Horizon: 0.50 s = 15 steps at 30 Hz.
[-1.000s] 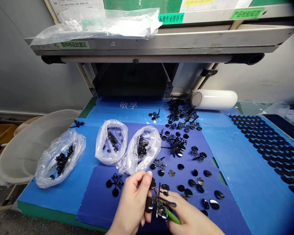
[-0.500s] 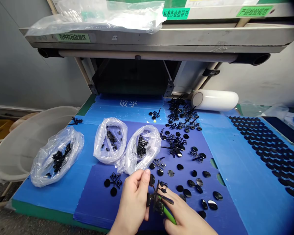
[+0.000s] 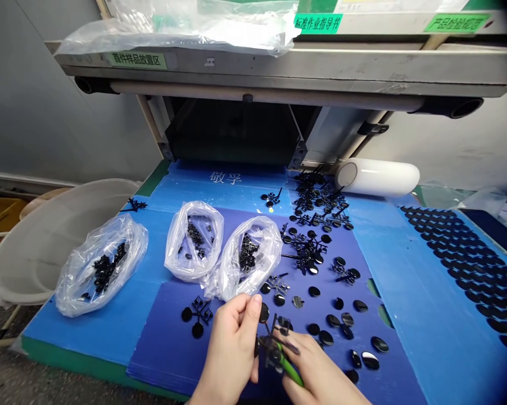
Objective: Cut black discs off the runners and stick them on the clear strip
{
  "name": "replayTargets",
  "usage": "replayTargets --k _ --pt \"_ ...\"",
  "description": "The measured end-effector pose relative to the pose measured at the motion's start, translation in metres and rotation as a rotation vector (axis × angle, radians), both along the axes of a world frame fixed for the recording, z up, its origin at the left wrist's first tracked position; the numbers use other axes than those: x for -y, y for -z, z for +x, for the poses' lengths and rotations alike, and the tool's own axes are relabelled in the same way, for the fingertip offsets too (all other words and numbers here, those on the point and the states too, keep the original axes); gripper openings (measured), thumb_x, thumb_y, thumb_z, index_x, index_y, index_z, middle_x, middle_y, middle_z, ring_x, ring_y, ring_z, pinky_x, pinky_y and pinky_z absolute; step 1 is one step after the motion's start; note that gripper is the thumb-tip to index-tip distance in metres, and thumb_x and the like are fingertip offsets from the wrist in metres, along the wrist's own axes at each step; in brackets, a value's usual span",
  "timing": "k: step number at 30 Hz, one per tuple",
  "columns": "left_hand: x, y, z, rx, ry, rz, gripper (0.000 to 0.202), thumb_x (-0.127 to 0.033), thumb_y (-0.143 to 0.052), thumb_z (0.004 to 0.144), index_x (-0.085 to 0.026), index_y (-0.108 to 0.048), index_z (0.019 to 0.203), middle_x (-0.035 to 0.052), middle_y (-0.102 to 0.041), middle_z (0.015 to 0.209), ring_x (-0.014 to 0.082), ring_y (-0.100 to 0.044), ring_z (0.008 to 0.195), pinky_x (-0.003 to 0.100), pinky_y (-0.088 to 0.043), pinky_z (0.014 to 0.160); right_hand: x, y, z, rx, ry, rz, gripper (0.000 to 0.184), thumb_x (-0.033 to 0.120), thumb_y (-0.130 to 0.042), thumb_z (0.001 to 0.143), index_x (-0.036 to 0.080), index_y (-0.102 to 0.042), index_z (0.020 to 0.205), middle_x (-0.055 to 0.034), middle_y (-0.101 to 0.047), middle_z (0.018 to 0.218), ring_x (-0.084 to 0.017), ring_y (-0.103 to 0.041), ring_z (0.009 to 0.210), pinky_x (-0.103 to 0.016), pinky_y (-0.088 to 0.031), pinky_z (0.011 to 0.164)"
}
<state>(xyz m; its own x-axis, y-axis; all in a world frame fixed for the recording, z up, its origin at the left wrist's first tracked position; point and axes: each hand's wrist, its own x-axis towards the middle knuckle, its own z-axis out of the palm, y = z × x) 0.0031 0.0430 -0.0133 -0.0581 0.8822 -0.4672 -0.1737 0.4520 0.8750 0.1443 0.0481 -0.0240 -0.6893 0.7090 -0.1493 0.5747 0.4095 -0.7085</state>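
While my left hand is pinching a black plastic runner, my curled right hand is gripping green-handled side cutters against it, a clean snip being called for next.

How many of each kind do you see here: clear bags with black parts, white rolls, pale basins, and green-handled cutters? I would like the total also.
Clear plastic bags of black parts: 3
White roll: 1
Pale basin: 1
Green-handled cutter: 1
Total: 6
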Motion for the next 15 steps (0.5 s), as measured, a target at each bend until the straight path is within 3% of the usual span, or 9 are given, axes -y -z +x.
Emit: replayTargets --k 4,9,15 --pt "0.003 0.001 -0.001 0.043 -0.073 0.042 0.036 -0.046 -0.042 0.08 -0.018 -0.036 0.057 -0.0114 -0.029 0.032 0.0013 -0.027 0.021 0.013 -0.012 0.027 0.001 0.001 -0.002 -0.024 0.012 0.021 0.031 0.005 -0.033 0.058 0.021 -0.046 0.081 -0.0026 -0.056 0.077 -0.02 -0.055 0.073 -0.027 -0.044 0.067" --pt "0.002 -0.002 -0.004 0.256 -0.229 0.034 0.034 -0.044 -0.047 0.078 -0.018 -0.036 0.058 -0.0113 -0.03 0.035 0.0008 -0.024 0.024 0.012 -0.012 0.028 0.003 0.01 0.0 0.061 0.114 0.089 0.028 0.005 -0.034 0.057 0.021 -0.042 0.078 -0.0022 -0.052 0.074 -0.021 -0.052 0.074 -0.028 -0.045 0.064" --pt "0.004 0.002 -0.005 0.41 -0.245 -0.059 0.033 -0.042 -0.051 0.076 -0.019 -0.035 0.058 -0.0113 -0.03 0.039 -0.0003 -0.015 0.026 0.012 -0.005 0.025 0.001 0.01 -0.011 0.114 0.145 0.189 0.027 0.004 -0.037 0.058 0.019 -0.038 0.08 -0.0051 -0.044 0.079 -0.023 -0.045 0.074 -0.036 -0.041 0.067"
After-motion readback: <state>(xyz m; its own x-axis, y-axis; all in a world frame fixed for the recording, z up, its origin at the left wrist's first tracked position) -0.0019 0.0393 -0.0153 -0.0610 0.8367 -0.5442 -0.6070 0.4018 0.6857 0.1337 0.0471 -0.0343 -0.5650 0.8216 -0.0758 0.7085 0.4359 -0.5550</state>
